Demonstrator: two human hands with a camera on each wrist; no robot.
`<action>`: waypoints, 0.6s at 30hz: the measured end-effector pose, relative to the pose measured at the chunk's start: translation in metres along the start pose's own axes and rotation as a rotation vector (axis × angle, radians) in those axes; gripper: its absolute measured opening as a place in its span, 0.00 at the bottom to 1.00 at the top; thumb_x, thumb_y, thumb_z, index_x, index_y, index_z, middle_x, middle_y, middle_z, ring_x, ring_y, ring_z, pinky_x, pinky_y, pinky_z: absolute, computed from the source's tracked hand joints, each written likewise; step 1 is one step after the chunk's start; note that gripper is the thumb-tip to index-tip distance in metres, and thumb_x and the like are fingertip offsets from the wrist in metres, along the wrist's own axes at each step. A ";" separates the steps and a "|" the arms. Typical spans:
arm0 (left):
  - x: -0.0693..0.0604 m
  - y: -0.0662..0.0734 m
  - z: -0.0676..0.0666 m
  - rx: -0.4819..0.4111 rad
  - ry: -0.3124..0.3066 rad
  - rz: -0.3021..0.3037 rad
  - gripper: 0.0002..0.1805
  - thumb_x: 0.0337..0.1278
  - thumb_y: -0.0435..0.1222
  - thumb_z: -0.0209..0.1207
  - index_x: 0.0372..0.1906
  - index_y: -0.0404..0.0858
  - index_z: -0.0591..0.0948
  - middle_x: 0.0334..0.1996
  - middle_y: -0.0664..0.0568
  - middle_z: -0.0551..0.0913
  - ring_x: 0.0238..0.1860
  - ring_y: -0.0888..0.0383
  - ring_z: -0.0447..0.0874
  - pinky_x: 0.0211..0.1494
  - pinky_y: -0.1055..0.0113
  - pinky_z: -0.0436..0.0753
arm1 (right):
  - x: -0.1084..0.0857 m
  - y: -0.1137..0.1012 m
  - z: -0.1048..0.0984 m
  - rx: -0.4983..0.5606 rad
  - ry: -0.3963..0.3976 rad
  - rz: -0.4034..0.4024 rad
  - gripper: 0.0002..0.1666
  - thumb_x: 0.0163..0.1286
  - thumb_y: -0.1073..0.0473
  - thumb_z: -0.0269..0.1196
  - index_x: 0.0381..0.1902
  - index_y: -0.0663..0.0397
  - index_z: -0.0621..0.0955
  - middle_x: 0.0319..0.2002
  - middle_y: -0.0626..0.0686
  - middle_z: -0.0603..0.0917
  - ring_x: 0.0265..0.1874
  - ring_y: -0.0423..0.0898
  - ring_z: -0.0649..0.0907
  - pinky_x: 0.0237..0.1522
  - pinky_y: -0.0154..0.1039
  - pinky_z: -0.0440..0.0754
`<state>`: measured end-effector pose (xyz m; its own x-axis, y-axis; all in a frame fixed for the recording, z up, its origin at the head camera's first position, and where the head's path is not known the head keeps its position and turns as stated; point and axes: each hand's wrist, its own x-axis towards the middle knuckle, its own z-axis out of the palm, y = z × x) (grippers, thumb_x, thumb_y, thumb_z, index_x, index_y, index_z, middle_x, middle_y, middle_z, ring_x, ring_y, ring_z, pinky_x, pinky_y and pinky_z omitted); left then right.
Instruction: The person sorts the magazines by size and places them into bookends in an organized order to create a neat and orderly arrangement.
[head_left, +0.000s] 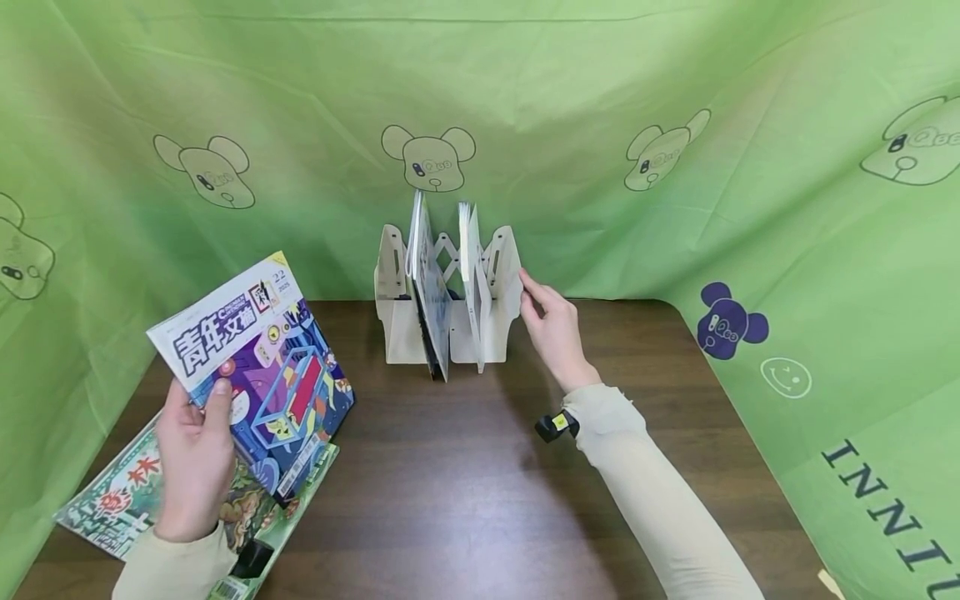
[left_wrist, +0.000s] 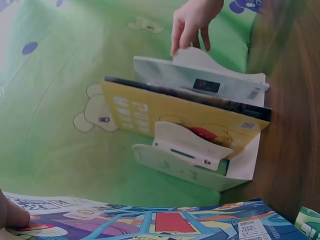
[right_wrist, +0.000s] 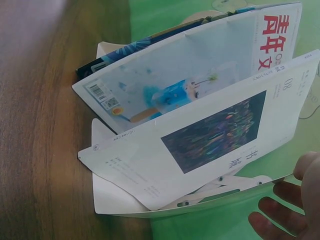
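Observation:
My left hand (head_left: 197, 458) grips a purple and blue magazine (head_left: 288, 392) by its left edge, thumb on the cover, holding it above the table. Beneath it lies a green magazine (head_left: 120, 496), partly covered by the hand. At the back, a white expandable book rack (head_left: 405, 333) holds several upright magazines, among them a white one (right_wrist: 220, 135) and a yellow-covered one (left_wrist: 145, 115). My right hand (head_left: 551, 329) pinches the rim of the rack's right end plate (head_left: 504, 292) between thumb and fingers, as the right wrist view shows.
The brown wooden table (head_left: 465, 467) meets a green cloth (head_left: 570, 208) printed with bear heads at the back and sides. A small pale object (head_left: 831, 583) lies by the table's right front edge.

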<state>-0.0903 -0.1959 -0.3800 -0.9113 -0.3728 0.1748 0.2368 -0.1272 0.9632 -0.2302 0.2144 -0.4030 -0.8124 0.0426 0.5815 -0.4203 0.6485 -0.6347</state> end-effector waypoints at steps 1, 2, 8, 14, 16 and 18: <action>-0.001 0.001 0.001 0.010 -0.002 0.008 0.26 0.80 0.30 0.49 0.76 0.45 0.72 0.66 0.45 0.81 0.50 0.60 0.90 0.44 0.67 0.89 | 0.000 0.000 0.000 0.000 -0.001 0.000 0.22 0.77 0.68 0.59 0.66 0.59 0.81 0.48 0.63 0.89 0.30 0.51 0.79 0.35 0.28 0.73; -0.003 0.003 0.002 0.018 -0.005 0.014 0.26 0.80 0.31 0.50 0.76 0.45 0.72 0.66 0.46 0.81 0.50 0.60 0.90 0.44 0.67 0.90 | 0.000 -0.001 0.000 -0.001 -0.001 -0.001 0.22 0.77 0.68 0.59 0.67 0.59 0.81 0.48 0.63 0.89 0.30 0.51 0.79 0.35 0.29 0.73; -0.010 0.011 0.010 0.042 -0.026 0.039 0.25 0.79 0.30 0.50 0.76 0.42 0.72 0.65 0.46 0.82 0.51 0.60 0.90 0.45 0.66 0.89 | -0.001 -0.001 0.000 -0.011 0.001 -0.008 0.22 0.77 0.68 0.59 0.66 0.59 0.81 0.49 0.62 0.89 0.32 0.51 0.81 0.36 0.31 0.75; -0.018 0.018 0.018 0.101 -0.047 0.071 0.25 0.79 0.29 0.50 0.75 0.41 0.72 0.67 0.45 0.81 0.53 0.63 0.88 0.47 0.68 0.88 | -0.001 0.000 -0.001 -0.008 -0.006 0.004 0.22 0.77 0.67 0.59 0.66 0.59 0.81 0.49 0.62 0.89 0.33 0.52 0.81 0.37 0.34 0.76; -0.020 0.021 0.021 0.111 -0.057 0.076 0.25 0.79 0.29 0.50 0.75 0.42 0.72 0.67 0.45 0.81 0.53 0.63 0.88 0.47 0.68 0.88 | 0.000 -0.001 -0.001 -0.010 -0.004 0.002 0.22 0.77 0.68 0.59 0.66 0.59 0.81 0.49 0.62 0.89 0.33 0.52 0.81 0.37 0.35 0.77; -0.022 0.023 0.024 0.100 -0.067 0.075 0.25 0.79 0.30 0.50 0.75 0.41 0.73 0.66 0.46 0.81 0.53 0.62 0.89 0.47 0.67 0.88 | 0.000 -0.001 -0.001 -0.012 -0.002 -0.002 0.22 0.77 0.68 0.59 0.66 0.59 0.81 0.49 0.62 0.89 0.34 0.52 0.81 0.38 0.35 0.77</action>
<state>-0.0725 -0.1684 -0.3569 -0.9134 -0.3156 0.2570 0.2734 -0.0079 0.9619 -0.2293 0.2144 -0.4016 -0.8125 0.0400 0.5816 -0.4169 0.6574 -0.6277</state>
